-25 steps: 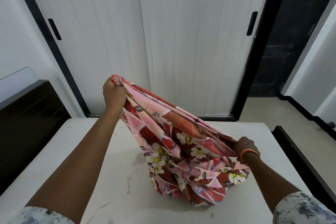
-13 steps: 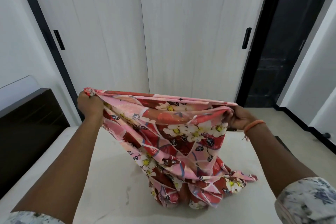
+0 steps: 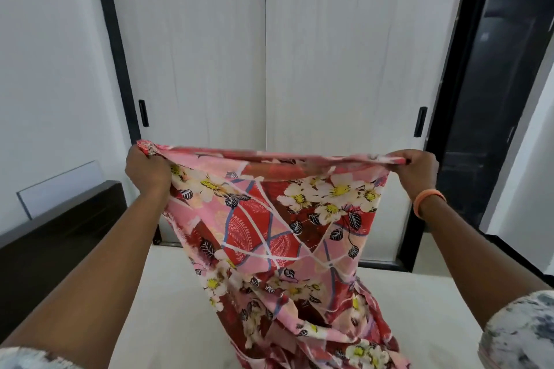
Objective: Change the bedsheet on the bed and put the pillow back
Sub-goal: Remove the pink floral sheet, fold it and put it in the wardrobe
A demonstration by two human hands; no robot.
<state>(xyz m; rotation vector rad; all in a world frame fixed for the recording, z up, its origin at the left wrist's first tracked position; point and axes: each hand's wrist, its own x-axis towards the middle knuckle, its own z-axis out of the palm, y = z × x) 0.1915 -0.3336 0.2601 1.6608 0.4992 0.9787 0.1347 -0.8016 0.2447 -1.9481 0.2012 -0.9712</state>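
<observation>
Bedsheet of pink-and-red floral cotton hangs from your left hand and right hand, both gripping its top edge; next, spread it over the bare white mattress.

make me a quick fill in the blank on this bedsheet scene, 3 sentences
1. Both hands grip the top edge of the floral bedsheet, the left hand and the right hand holding it at about the same ____.
2. The orange band sits on the ____ wrist.
3. The sheet's lower end lies bunched on the bare white ____.

Missing words: height; right; mattress
</observation>
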